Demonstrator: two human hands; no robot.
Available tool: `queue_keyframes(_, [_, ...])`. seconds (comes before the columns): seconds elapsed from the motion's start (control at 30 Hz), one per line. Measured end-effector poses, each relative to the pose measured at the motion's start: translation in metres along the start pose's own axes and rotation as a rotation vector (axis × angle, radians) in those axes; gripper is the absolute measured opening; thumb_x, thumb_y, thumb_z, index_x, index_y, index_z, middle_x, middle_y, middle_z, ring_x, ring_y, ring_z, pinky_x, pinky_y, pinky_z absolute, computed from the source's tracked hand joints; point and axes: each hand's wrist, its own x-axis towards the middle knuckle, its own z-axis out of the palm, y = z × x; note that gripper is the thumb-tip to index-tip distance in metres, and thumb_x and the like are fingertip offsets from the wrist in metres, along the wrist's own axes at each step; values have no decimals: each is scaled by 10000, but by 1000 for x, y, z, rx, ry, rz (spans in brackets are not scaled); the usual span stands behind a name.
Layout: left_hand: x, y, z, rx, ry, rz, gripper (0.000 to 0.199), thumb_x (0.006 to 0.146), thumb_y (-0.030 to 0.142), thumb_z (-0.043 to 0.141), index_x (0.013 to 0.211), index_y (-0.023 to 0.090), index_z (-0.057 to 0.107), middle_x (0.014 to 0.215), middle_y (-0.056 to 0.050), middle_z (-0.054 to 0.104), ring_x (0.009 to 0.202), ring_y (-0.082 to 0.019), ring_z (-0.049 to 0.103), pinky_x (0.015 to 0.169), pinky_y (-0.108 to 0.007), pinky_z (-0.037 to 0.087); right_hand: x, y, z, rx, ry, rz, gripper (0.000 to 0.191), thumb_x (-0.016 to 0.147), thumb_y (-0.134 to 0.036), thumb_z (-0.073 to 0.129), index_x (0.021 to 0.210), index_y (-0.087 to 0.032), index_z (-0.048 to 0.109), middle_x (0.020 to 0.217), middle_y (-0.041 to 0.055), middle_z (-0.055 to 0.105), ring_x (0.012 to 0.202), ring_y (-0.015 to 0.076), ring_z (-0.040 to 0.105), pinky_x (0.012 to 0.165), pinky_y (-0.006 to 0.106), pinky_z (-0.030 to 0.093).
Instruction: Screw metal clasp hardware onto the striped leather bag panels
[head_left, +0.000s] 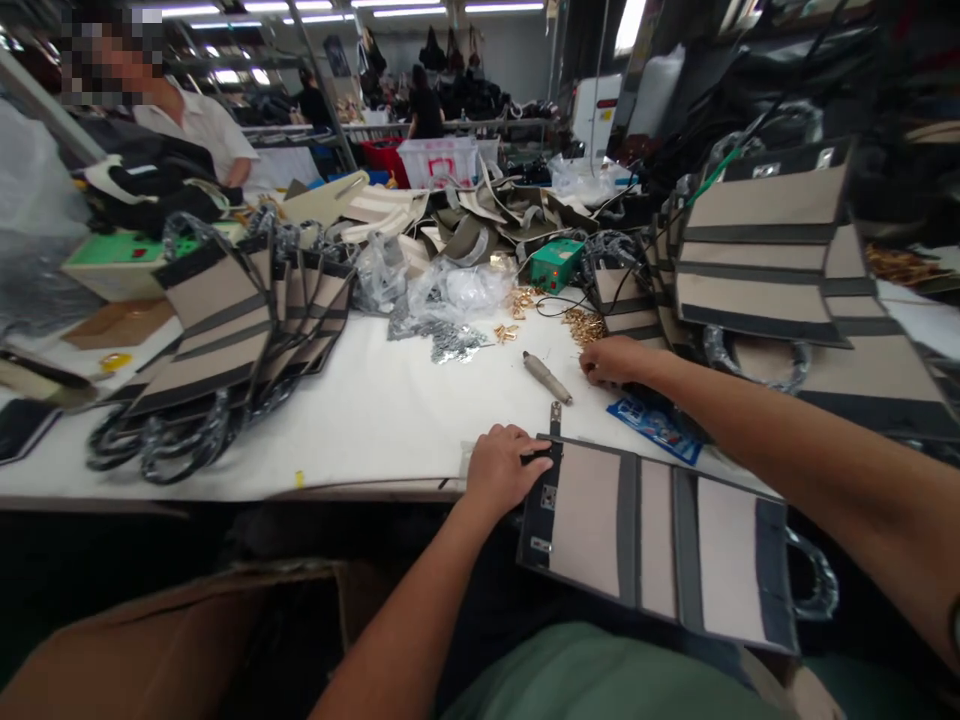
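A bag panel (658,530), beige with dark stripes, lies over the table's front edge and my lap. My left hand (501,468) is closed on its dark left edge, beside a short strap with a metal fitting (556,412). Two more metal fittings sit lower along that edge, and a plastic-wrapped handle (814,575) loops off the far right end. My right hand (616,362) reaches out to the small gold metal pieces (583,325); its fingers are bent together, and what they may hold is hidden. Between the hands rests a grey, pen-shaped tool (547,377).
Similar panels stand stacked at left (217,340) and right (757,255). Silver pieces (454,343), clear plastic (457,290) and a green box (556,264) with a cable lie behind. A blue packet (656,430) is under my right forearm. Other people are beyond the table.
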Motion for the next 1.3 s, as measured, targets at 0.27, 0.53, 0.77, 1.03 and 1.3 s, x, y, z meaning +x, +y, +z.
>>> queue_keyframes(0.27, [3, -2, 2, 20, -10, -3, 251, 877, 435, 741, 1115, 366, 783, 1050, 3, 742, 1013, -226, 597, 901, -376, 468, -105, -40, 38, 546, -240, -68, 272, 956, -369, 568, 1009, -150, 721, 728, 13, 711, 610, 118, 601, 581, 219, 424])
queue_keyframes(0.53, [5, 1, 1, 59, -34, -23, 342, 866, 477, 728, 1179, 342, 753, 1065, -8, 749, 1033, -238, 607, 906, -360, 476, -127, -65, 70, 639, -150, -54, 244, 878, -365, 602, 920, -188, 765, 740, 7, 709, 703, 165, 618, 679, 277, 425])
queue_keyframes(0.77, [4, 1, -1, 58, -38, -29, 349, 869, 483, 721, 1185, 336, 753, 1079, -13, 751, 1041, -241, 606, 906, -361, 474, -123, -68, 72, 473, -90, -55, 184, 870, -315, 613, 887, -233, 777, 904, 11, 762, 852, 191, 668, 789, 294, 438])
queue_keyframes(1.03, [5, 0, 1, 56, -28, -20, 345, 875, 498, 712, 1180, 342, 753, 1070, -14, 750, 1027, -243, 604, 896, -369, 472, -122, -69, 74, 389, -78, -29, 175, 874, -321, 619, 875, -249, 779, 876, 8, 764, 812, 187, 661, 737, 278, 439])
queue_keyframes(1.3, [3, -1, 4, 51, -8, -11, 331, 881, 487, 710, 1176, 342, 751, 1058, -14, 749, 1017, -240, 602, 885, -366, 469, -137, -75, 78, 216, 64, -40, 108, 929, -327, 641, 923, -262, 727, 974, -3, 715, 877, 174, 651, 708, 271, 389])
